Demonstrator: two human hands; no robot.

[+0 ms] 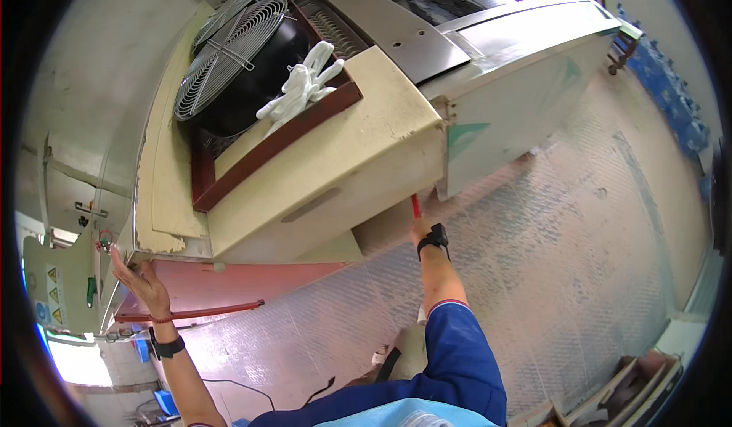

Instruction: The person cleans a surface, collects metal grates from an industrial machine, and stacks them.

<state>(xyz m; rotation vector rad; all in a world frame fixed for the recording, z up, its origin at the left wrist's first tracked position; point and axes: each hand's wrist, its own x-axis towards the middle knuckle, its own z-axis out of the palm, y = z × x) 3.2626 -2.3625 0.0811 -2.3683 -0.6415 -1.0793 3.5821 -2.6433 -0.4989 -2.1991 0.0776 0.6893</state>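
A large cream-coloured machine housing point(335, 175) with chipped paint on its edges stands in front of me. At its left lower corner, my left hand point(143, 284) is raised with fingers spread, the fingertips at the edge of the housing. My right hand point(421, 230) is closed around a red bar point(415, 204) below the housing's right corner; the bar's far end is hidden. White gloves point(300, 88) lie on the brown-red frame point(286, 149) on top, beside a black fan with a round wire guard point(229, 57).
A metal-topped unit point(526, 30) adjoins the housing on the right. Under the left side, a red bar point(191, 313) runs along a pinkish panel. Black cables point(252, 389) lie on the textured metal floor point(534, 274). Wooden boxes point(625, 396) stand lower right, blue plastic point(663, 91) far right.
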